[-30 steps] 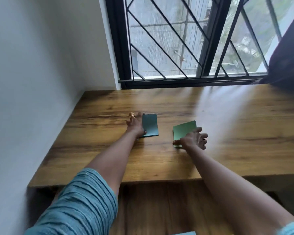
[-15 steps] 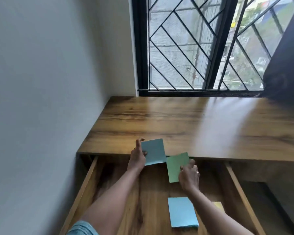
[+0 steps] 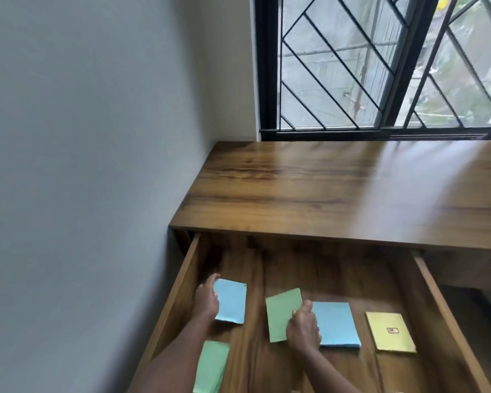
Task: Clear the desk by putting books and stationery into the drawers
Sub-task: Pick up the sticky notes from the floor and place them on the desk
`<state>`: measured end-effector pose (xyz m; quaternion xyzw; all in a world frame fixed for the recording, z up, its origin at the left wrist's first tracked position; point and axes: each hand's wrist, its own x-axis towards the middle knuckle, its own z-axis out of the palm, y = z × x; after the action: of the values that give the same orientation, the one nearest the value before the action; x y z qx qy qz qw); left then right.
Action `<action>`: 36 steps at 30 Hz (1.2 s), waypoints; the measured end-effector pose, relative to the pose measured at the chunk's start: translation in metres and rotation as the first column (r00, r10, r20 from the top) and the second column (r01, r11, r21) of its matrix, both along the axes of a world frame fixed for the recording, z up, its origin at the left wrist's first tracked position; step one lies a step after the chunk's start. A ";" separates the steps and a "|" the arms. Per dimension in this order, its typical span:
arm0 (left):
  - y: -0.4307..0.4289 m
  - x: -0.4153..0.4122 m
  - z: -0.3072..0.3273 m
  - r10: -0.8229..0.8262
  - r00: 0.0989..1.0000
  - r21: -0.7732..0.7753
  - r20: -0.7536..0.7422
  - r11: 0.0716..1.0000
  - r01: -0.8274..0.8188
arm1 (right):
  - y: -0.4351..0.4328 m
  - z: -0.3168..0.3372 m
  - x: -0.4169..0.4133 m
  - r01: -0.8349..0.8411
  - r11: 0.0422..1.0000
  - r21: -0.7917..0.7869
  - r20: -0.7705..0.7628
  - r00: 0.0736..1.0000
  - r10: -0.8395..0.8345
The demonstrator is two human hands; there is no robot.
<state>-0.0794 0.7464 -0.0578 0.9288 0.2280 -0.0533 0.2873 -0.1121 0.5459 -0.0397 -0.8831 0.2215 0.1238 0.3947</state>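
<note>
In the open drawer, the left hand curls its fingers round the left edge of a blue pad, while the right hand grips a green pad by its right edge. A blue book, a yellow book and a second green pad lie on the drawer floor, below the tabletop.

Head camera looks down, close over the drawer, facing the window.
</note>
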 end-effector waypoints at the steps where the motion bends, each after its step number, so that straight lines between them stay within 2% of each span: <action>1: 0.002 0.001 -0.004 0.002 1.000 0.004 -0.005 1.000 -0.002 | 0.004 -0.001 0.002 0.033 0.999 0.013 -0.014 0.999 -0.032; 4: 0.005 0.000 -0.012 0.003 0.999 0.021 -0.035 1.000 -0.003 | 0.016 -0.010 0.007 0.029 0.999 -0.037 -0.054 0.998 -0.031; 9: -0.001 -0.009 -0.017 0.027 0.995 0.052 -0.101 0.998 -0.022 | 0.035 -0.019 0.003 -0.011 0.976 -0.216 -0.140 0.990 -0.020; 11: -0.009 -0.013 -0.019 -0.038 0.985 0.036 -0.170 0.998 0.045 | 0.041 -0.020 0.003 0.010 0.964 -0.265 -0.143 0.989 -0.049; 14: -0.018 -0.025 -0.030 -0.129 0.950 0.092 -0.283 0.983 0.160 | 0.051 -0.024 -0.001 0.025 0.950 -0.312 -0.122 0.990 -0.066; 17: -0.016 -0.029 -0.039 -0.144 0.942 0.150 -0.303 0.969 0.196 | 0.053 -0.037 -0.007 -0.146 0.935 -0.324 -0.101 0.988 0.119; 20: -0.013 -0.027 -0.040 -0.174 0.936 0.156 -0.305 0.961 0.229 | 0.046 -0.053 -0.013 -0.379 0.850 -0.366 -0.108 0.925 0.365; 25: -0.012 -0.034 -0.042 -0.172 0.934 0.131 -0.313 0.966 0.222 | 0.043 -0.062 -0.016 -0.453 0.829 -0.328 -0.194 0.891 0.411; 29: -0.013 -0.037 -0.036 -0.177 0.953 0.180 -0.248 0.958 0.225 | 0.044 -0.050 -0.015 -0.402 0.871 -0.284 -0.151 0.915 0.373; 32: -0.020 -0.043 -0.024 -0.181 0.961 0.240 -0.208 0.943 0.229 | 0.035 -0.041 -0.023 -0.320 0.881 -0.348 -0.079 0.946 0.313; 36: -0.037 -0.067 -0.006 -0.117 0.979 0.286 -0.169 0.944 0.163 | 0.021 -0.029 -0.042 -0.136 0.951 -0.277 -0.009 0.990 0.139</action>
<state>-0.1468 0.7092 -0.0641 0.9687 0.1877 -0.1082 0.1212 -0.1544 0.5668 -0.0682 -0.9435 0.1727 0.1141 0.2588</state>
